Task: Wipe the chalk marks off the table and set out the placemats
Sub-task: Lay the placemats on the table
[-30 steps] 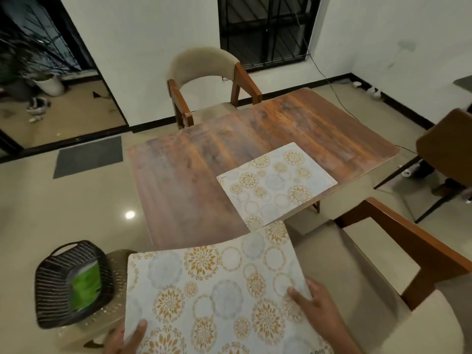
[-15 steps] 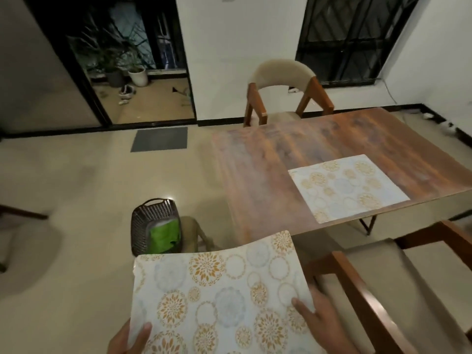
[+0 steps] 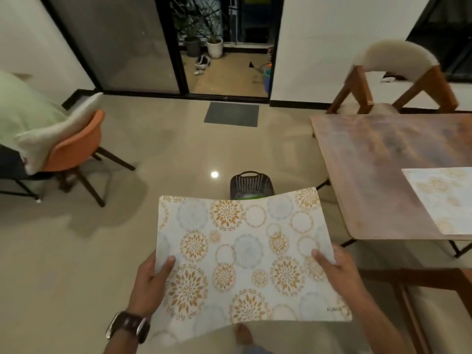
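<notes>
Over the last second the view swung left: the wooden dining surface (image 3: 378, 159), which had filled the centre of the frame, sat at the right edge, and open beige floor with a grey doormat (image 3: 232, 114) and an orange shell chair (image 3: 74, 146) took its place. The floral-patterned white placemat (image 3: 245, 256) was held throughout, and stayed out over the floor in front of the body, not above the surface. Left hand (image 3: 150, 279) gripped its left edge, thumb on top, fingers curled under and hidden; right hand (image 3: 337, 267) gripped the right edge likewise, thumb lying on the print. The mat bowed slightly, far edge sagging between the two grips. A second placemat of the same pattern (image 3: 441, 200) lay flat on the near right part of the surface, unmoved. The dark woven basket holding something green (image 3: 249, 186) stood on the floor just past the held mat's far edge. Judgement: the turn looked like walking round to another seat, so one mat was set, this one in transit. No chalk marks discernible on the surface, though blur limited that reading.
</notes>
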